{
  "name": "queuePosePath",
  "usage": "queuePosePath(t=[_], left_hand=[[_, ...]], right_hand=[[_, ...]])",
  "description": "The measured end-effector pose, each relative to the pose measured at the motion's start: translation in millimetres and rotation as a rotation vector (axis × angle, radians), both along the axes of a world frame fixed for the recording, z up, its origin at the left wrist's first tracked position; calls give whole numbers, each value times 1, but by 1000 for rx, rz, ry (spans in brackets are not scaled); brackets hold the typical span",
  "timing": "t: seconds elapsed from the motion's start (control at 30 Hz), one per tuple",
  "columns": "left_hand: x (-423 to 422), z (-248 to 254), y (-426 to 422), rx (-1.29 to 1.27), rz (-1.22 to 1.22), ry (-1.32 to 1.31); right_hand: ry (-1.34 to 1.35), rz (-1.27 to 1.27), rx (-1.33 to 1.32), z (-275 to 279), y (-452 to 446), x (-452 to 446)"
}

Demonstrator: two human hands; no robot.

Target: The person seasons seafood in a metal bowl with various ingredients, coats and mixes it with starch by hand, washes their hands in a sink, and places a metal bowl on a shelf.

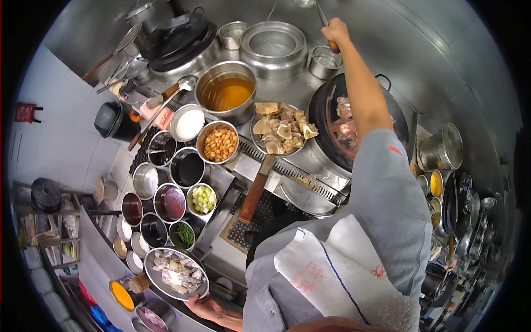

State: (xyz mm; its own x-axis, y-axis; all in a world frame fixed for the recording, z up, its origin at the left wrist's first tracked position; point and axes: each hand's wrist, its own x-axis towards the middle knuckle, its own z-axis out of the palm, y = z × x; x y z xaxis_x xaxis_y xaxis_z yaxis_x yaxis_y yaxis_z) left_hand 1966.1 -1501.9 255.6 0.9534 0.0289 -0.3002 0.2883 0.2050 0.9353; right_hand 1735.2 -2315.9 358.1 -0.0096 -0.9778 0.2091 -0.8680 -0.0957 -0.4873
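Observation:
My right hand [336, 33], at the top, is wrapped round the wooden handle of a metal ladle [321, 12], held above the back of the stove. Below my right arm sits a black wok [321, 105] with pieces of meat [345, 130] in it. Near the bottom, my left hand [203, 307] grips the rim of a metal bowl [207, 285] of pale raw seafood or meat [178, 272]. A strainer of cooked bones and meat [285, 129] lies left of the wok, its wooden handle [253, 205] pointing toward me.
A pot of amber liquid [227, 93] and a bowl of peanut-like pieces [220, 145] stand left of the strainer. Several ingredient pots surround a bowl of green chunks [201, 199]. Another ladle [187, 83] lies beyond them. A stack of dark woks [180, 41] stands at the back left.

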Motion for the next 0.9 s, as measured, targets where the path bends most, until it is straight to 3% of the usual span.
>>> queuePosePath(t=[0.2,0.27,0.33,0.37,0.6,0.8,0.9], left_hand=[[-30,13,-8,-25,65,28],[-29,13,-9,-52,57,12],[-27,10,3,-77,28,39],[-27,14,-7,-49,53,22],[26,-5,23,-62,-136,51],[61,-4,40,-61,-295,60],[73,-6,46,-67,-391,46]], right_hand=[[-101,169,41,-43,8,11],[-99,184,161,-38,48,7],[-47,210,-46,-42,72,-12],[-127,239,254,-22,103,-20],[-640,214,227,-42,281,-98],[-485,-159,12,-59,430,-159],[-167,-513,-98,-73,484,-182]])
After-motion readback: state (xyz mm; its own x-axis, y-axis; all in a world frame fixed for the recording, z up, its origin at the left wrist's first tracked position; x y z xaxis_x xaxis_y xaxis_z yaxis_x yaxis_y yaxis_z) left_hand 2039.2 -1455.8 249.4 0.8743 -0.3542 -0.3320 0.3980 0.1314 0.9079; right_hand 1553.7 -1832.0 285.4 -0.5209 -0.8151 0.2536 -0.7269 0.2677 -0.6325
